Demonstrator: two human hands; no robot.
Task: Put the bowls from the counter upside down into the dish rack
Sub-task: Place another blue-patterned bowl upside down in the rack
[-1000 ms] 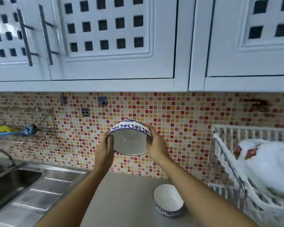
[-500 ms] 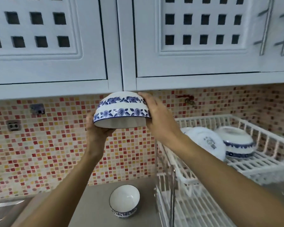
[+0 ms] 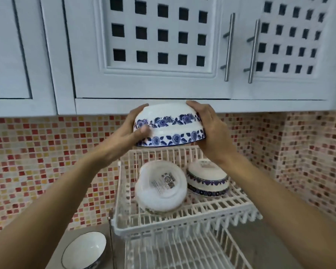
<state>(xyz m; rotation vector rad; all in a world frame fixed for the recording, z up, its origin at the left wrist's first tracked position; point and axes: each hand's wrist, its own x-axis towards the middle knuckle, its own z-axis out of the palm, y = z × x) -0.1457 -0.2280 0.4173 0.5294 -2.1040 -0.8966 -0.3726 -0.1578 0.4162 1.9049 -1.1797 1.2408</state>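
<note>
I hold a white bowl with blue flower bands (image 3: 170,126) upside down in the air, above the back of the white dish rack (image 3: 184,220). My left hand (image 3: 130,131) grips its left side and my right hand (image 3: 211,131) its right side. On the rack's upper tier two bowls lie upside down: a plain white one (image 3: 160,186) at the left and a blue-banded one (image 3: 207,180) at the right. One more bowl (image 3: 84,250) stands upright on the grey counter, left of the rack.
White wall cabinets (image 3: 153,45) with metal handles hang just above the held bowl. A red and yellow mosaic backsplash (image 3: 37,162) runs behind. The rack's lower tier (image 3: 175,253) shows below the upper one.
The bowl has gone from tilted with its inside facing me to fully upside down, and it has travelled right with both hands until it is over the rack. The view has swung right.
</note>
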